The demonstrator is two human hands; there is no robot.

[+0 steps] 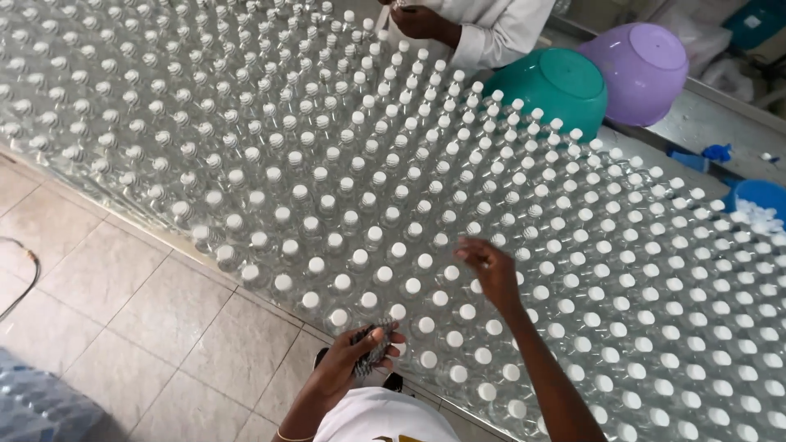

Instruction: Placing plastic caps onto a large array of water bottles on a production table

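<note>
Pale floor tiles [155,303] fill the lower left of the frame, and beside them runs a long table packed edge to edge with clear plastic bottles [344,188], all upright and white-capped, standing shoulder to shoulder so that each props up its neighbours and every neck faces up within easy reach. At the bottom centre the left hand [356,356] is curled shut around a small bundle of dark, thin pieces [372,348], kept close to the body, it seems, as a ready supply; I cannot tell exactly what they are. The right hand [491,270] stretches out over the capped rows in the middle of the frame, fingertips pinched together just above one cap, though whether anything sits between them is too small to make out. At the top centre a co-worker's hand [422,20] in a white sleeve works the far rows. Two upturned basins, teal [557,82] and purple [643,61], rest at the upper right, and a blue tub of loose white caps [757,209] sits at the right edge.
</note>
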